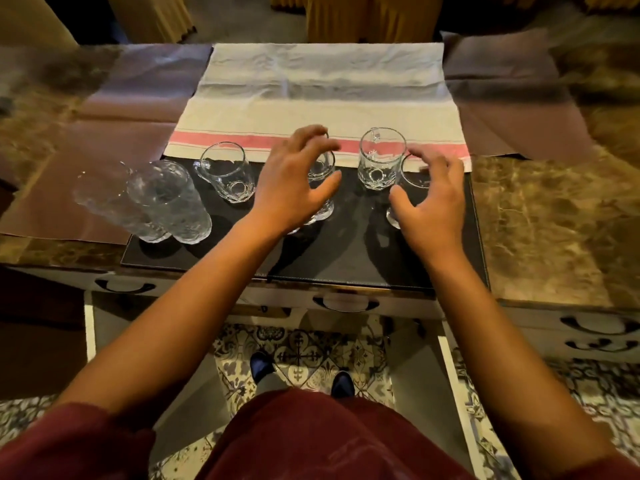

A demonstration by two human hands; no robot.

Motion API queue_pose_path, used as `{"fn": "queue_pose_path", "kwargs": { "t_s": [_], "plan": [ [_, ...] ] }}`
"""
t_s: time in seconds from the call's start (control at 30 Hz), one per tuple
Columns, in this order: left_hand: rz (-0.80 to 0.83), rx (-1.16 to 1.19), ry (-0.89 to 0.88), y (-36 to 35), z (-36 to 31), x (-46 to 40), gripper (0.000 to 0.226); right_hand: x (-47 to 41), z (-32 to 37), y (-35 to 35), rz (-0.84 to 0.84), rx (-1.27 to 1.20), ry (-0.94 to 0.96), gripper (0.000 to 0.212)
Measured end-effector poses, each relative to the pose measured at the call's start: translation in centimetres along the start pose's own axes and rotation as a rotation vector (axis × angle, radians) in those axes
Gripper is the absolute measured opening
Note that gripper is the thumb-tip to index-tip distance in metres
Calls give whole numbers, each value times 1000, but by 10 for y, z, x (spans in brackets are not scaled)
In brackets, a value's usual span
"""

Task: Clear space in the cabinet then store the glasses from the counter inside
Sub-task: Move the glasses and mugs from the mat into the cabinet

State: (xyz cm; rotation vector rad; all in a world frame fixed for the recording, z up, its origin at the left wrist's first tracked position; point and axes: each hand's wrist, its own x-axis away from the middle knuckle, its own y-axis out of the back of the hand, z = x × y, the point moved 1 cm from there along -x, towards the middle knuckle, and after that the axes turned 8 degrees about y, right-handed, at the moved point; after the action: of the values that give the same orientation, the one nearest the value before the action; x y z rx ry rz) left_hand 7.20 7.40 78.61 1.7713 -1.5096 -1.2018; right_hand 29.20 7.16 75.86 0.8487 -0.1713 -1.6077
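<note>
No glass looks stored yet: both the left hand [294,181] and the right hand [433,199], fingers spread, hover over glasses [162,199] standing on the worktop [554,216].

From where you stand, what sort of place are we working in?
Probably a restaurant or banquet hall service station: a marble-topped counter with drawers, many glasses laid out on a black mat, and fabric-covered chairs behind.
</note>
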Motion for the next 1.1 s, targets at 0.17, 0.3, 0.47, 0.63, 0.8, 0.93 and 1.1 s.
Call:
{"fn": "queue_pose_path", "kwargs": {
  "t_s": [0.17,0.3,0.47,0.63,0.8,0.93,1.1],
  "plan": [
    [2,-10,18,-13,7,-2,38,-6,-15,1,21,10,25,53],
    [-18,6,37,-14,9,-3,38,-6,-16,-3,-43,-55,49,52],
    [-11,6,34,-13,8,-1,39,-6,-17,-3,-101,-113,57,52],
    [40,-3,2,-9,10,-2,41,-4,-18,-5,-127,-151,58,53],
    [55,61,-7,-11,15,-1,45,-4,-20,-5,-119,-173,61,57],
    [18,70,-20,-13,15,2,45,-4,-17,-2,-97,-173,54,58],
    [-83,46,-87,-14,9,6,45,6,-17,7,-43,-187,24,65]
  ]
}}
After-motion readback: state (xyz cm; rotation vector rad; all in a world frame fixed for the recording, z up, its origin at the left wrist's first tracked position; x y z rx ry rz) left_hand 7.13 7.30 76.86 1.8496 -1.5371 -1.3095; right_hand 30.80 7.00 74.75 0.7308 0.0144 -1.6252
